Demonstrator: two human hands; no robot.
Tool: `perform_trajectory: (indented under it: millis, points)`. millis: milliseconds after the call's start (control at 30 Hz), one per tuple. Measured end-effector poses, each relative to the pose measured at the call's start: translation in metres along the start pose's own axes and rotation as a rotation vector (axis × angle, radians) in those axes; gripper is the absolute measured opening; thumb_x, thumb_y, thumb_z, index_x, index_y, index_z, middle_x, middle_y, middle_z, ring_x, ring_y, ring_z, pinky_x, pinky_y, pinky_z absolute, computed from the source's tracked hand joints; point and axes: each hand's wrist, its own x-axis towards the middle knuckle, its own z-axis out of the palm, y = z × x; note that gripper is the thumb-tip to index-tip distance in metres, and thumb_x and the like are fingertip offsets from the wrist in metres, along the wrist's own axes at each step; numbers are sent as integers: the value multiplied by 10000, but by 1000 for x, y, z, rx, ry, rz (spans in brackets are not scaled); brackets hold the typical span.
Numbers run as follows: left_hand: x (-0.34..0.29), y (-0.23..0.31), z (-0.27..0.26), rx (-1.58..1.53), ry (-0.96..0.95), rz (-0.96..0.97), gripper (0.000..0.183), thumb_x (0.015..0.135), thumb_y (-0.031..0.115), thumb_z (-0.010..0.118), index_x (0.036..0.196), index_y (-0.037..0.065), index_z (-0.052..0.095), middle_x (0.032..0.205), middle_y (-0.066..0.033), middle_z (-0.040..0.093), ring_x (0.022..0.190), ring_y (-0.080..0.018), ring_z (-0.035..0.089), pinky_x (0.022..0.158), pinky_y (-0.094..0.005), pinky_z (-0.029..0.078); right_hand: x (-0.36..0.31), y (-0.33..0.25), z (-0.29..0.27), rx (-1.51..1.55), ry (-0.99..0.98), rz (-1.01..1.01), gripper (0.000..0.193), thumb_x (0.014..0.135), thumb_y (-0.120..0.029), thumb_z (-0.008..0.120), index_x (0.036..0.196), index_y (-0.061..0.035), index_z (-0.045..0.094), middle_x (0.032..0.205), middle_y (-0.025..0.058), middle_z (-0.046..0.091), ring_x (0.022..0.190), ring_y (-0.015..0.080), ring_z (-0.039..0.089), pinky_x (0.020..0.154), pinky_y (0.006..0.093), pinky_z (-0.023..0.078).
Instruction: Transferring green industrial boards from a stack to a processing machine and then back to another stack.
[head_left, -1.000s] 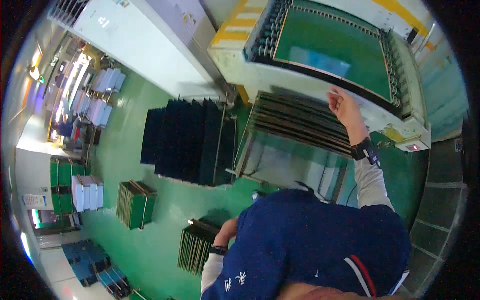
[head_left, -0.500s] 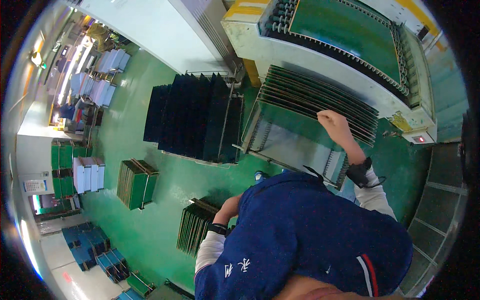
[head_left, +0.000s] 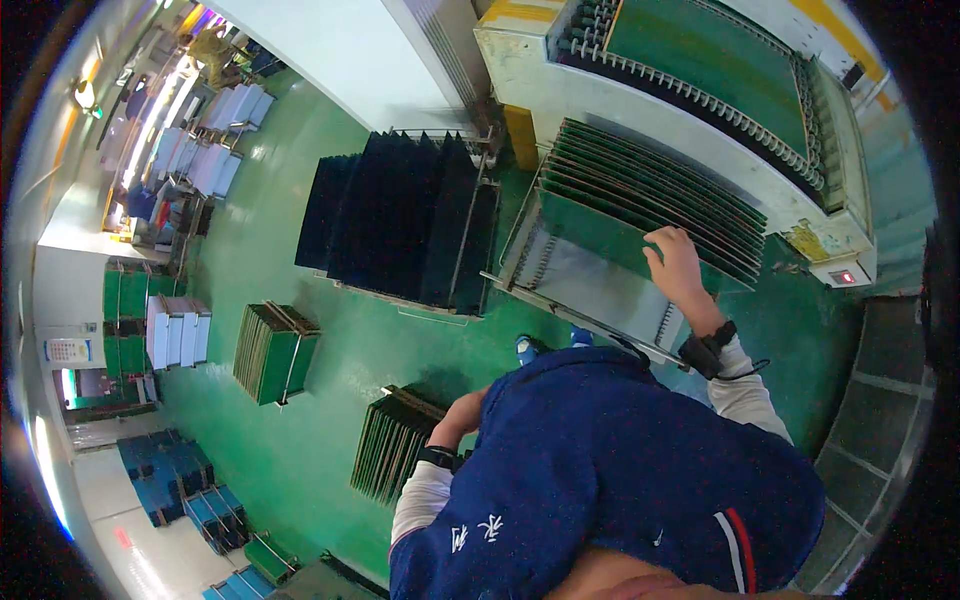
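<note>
My right hand grips the top edge of the nearest green panel, which stands upright in a slotted metal rack with several more green panels behind it. My left hand hangs low at my side, fingers curled, close to a floor rack of green panels; whether it touches or holds one is hidden by my blue jacket. A black band is on each wrist.
A large white machine with a green bed stands behind the rack. A rack of black panels is to the left. Another rack of green panels sits on the green floor. Stacked white, green and blue crates line the far left.
My right hand came down from the machine's edge to the nearest panel in the rack. The view has shifted, and my left hand stays low by the floor rack.
</note>
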Motion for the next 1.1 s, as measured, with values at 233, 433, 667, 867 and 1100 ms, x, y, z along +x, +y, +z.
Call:
perform_trajectory:
  millis: [233,433,667,867,1100]
  points:
    - [-2,-54,24,-19,-14,16,470,814,308,599,1240,129,514,1099,-193,617,1024,-392,571,837,-438,472,6,-9,13,70,55,92,239,730,-105,684,942,-52,588,895,114,565,909,331,550,763,420,457]
    - [-12,-52,22,-51,-1,25,469,829,320,580,1250,128,506,1081,-202,622,1016,-398,573,833,-436,471,11,2,26,-35,-57,134,225,765,-131,672,951,-47,576,915,144,613,891,356,573,757,438,465]
    - [-19,-43,9,0,-32,-52,469,845,342,558,1263,138,498,1096,-218,611,1003,-412,576,821,-438,466,21,21,45,-288,-279,239,193,777,-205,661,866,-51,586,851,177,626,838,382,602,689,495,472]
    - [-7,-67,18,-43,-19,39,474,846,341,551,1272,143,489,1082,-231,610,971,-418,585,799,-446,471,39,31,49,-299,-324,271,206,773,-194,668,855,-14,612,837,199,628,846,395,596,713,490,466]
    - [1,-53,9,-2,-45,45,480,845,349,554,1270,133,496,1110,-218,605,995,-406,581,820,-435,468,39,37,51,-322,-299,305,169,784,-206,652,826,-51,600,820,170,635,830,376,613,700,488,484]
